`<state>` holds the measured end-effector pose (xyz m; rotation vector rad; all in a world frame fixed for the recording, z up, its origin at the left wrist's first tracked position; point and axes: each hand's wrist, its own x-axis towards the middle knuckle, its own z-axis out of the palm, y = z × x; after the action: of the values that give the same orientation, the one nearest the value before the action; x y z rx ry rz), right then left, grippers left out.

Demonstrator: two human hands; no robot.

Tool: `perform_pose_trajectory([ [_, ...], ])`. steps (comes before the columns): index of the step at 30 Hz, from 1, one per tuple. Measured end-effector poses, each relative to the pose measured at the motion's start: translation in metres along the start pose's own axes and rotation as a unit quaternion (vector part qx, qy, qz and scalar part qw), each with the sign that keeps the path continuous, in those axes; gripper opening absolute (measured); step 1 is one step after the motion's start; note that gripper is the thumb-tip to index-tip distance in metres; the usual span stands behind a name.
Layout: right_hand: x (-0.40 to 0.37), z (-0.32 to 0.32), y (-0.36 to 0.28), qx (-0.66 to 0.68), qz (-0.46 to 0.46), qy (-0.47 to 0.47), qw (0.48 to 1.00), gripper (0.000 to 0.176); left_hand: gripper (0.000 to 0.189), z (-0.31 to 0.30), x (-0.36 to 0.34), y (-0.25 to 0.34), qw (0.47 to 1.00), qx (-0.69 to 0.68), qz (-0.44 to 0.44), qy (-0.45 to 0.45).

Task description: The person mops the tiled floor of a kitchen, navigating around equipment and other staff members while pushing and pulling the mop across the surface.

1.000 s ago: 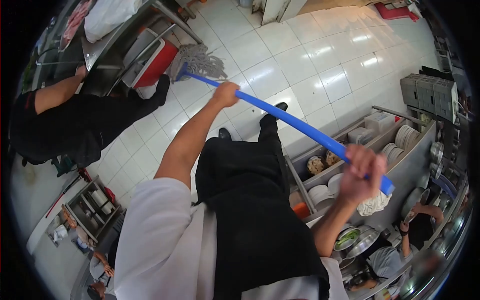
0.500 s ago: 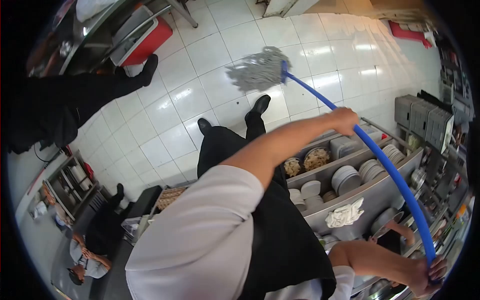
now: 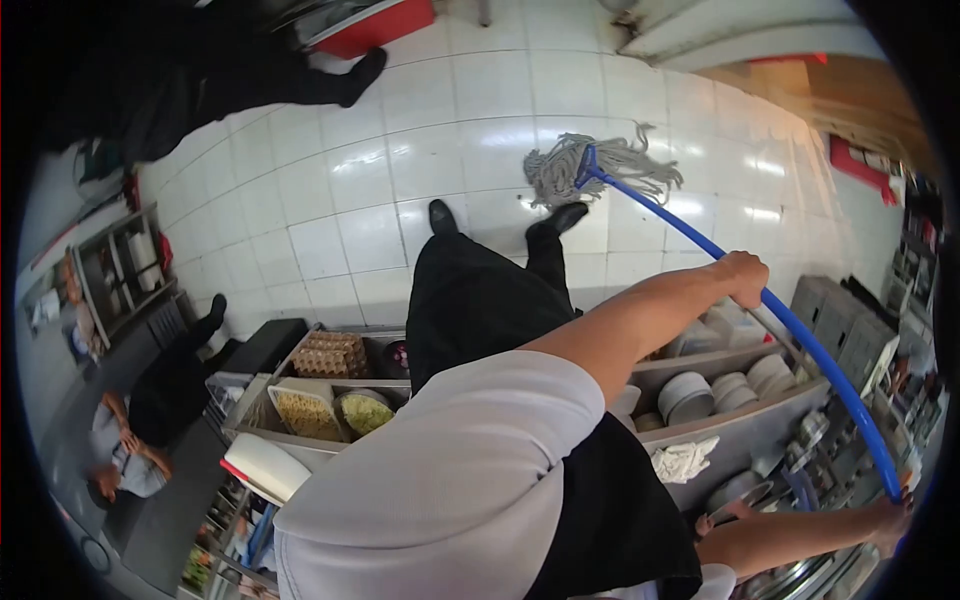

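Mop head [image 3: 600,165] lies on the white tiled floor [image 3: 330,220], touching the toe of my black shoe [image 3: 565,217], with its grey strands fanned out flat. I judge that the low slant of the blue handle [image 3: 800,335] is what presses them against the tiles. The handle runs from the head down past my right side. My left hand [image 3: 745,278] is closed fully around it at about mid-length, arm extended, serving as the pivot that steers the head. My right hand [image 3: 890,520] is wrapped about the top end at the edge of view, fingers curled on the handle. This wide spacing gives leverage over a long handle. Beside my right leg stands a steel shelf [image 3: 740,425] with stacked plates [image 3: 690,395] and a white cloth [image 3: 685,460] on it, and the handle is carried above it. A co-worker's shoe [image 3: 365,70] is well apart from the head.
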<state>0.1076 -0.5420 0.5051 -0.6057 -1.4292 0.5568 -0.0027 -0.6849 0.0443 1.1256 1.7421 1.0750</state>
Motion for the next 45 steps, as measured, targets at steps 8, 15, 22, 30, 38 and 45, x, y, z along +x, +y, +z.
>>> perform_pose_trajectory([
  [8, -0.189, 0.151, -0.015, 0.111, 0.102, -0.116, 0.982, 0.025, 0.027, -0.118, -0.208, -0.162, 0.968, 0.024, -0.117, 0.221],
  [15, -0.519, 0.151, -0.185, 0.354, 0.249, -0.332, 0.838, 0.028, 0.022, -0.197, -0.564, -0.337, 0.821, 0.120, -0.259, 0.495],
  [22, -0.765, 0.126, -0.274, 0.467, 0.290, -0.696, 0.462, 0.018, 0.044, -0.233, -0.739, -0.312, 0.598, 0.171, -0.401, 0.673],
  [30, -0.732, 0.155, -0.195, 0.428, 0.315, -0.702, 0.474, 0.020, 0.026, -0.242, -0.671, -0.286, 0.713, 0.183, -0.381, 0.560],
  [38, -0.413, 0.089, 0.051, 0.386, 0.466, -0.568, 0.558, 0.017, 0.011, -0.140, -0.372, -0.219, 0.905, 0.184, -0.223, 0.313],
  [45, -0.086, -0.088, 0.076, 0.257, 0.211, -0.416, 0.846, 0.032, 0.017, -0.029, -0.100, -0.012, 0.973, 0.018, 0.158, 0.169],
])
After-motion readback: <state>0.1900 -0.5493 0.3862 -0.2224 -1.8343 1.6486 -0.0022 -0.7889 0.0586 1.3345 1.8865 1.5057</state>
